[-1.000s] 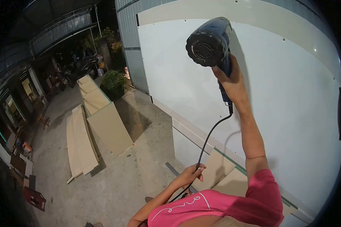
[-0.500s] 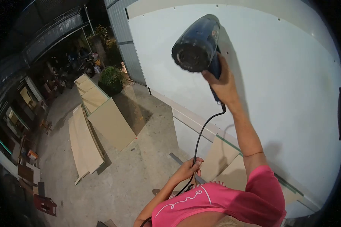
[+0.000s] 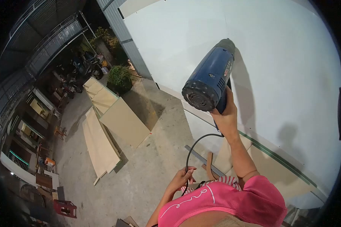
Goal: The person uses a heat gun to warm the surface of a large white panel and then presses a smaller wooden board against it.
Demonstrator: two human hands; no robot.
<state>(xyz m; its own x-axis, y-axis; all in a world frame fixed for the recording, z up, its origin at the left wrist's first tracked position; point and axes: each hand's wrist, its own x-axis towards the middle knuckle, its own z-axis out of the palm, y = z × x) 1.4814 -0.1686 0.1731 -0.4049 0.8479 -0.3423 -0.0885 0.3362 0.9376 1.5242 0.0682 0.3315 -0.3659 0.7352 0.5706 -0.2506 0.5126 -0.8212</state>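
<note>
Right hand: the right hand (image 3: 225, 117) is raised and clamped around the grip of a blue corded power tool (image 3: 210, 81), fingers wrapped tight.

Tool: it is held up in front of the white panel (image 3: 276, 56), right of centre. Its vented back end faces the camera and its nose points away into the panel. Whether the tip touches the surface cannot be told.

Left hand: the left hand (image 3: 183, 178) is low, near the body, with its fingers closed on the black cord (image 3: 193, 145) – the cord loops up from there to the foot of the tool's grip.

Panel: large, pale and upright, it fills the far right of the view and the tool's shadow falls on it. A green-edged strip (image 3: 276, 155) runs along its foot, and beige offcuts (image 3: 269, 166) lean just beside the strip.

Floor: on the bare concrete floor (image 3: 151, 170) to the left, long boards (image 3: 102, 142) lie flat. Beside them stands an open board carcass (image 3: 113, 109), with a potted plant (image 3: 119, 77) at its far end. A red stool (image 3: 64, 208) sits well apart, near left.

Clothing: a pink sleeve (image 3: 254, 196) covers the upper right arm.

Progress, as a judgement: the panel already stands in place with the tool brought up to it, so the work appears to be under way at this spot. No fixing shows under the nose. The boards on the floor lie untouched – that part looks not yet begun.
</note>
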